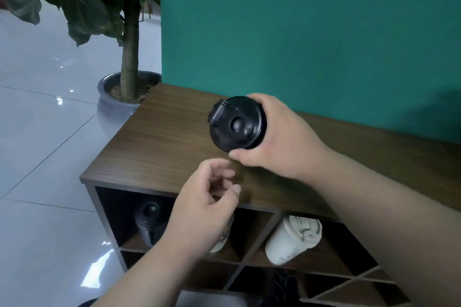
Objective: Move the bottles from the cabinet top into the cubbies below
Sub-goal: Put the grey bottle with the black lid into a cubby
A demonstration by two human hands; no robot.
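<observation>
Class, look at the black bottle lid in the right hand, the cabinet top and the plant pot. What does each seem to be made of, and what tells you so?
Black bottle lid: probably matte moulded plastic, given its hinged flap and dull sheen.
Cabinet top: wood-grain surface, perhaps laminate or veneer; streaky brown grain, low gloss.
Plant pot: likely glazed ceramic; smooth grey surface with bright highlights.

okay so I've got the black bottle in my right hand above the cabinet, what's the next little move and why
Probably lower the black bottle in your right hand off the cabinet top toward a cubby below. It already looks lifted and gripped, while your left hand hangs empty. The top left cubby holds a dark bottle, and the next one a white bottle, so I'd aim for a freer one.
</observation>
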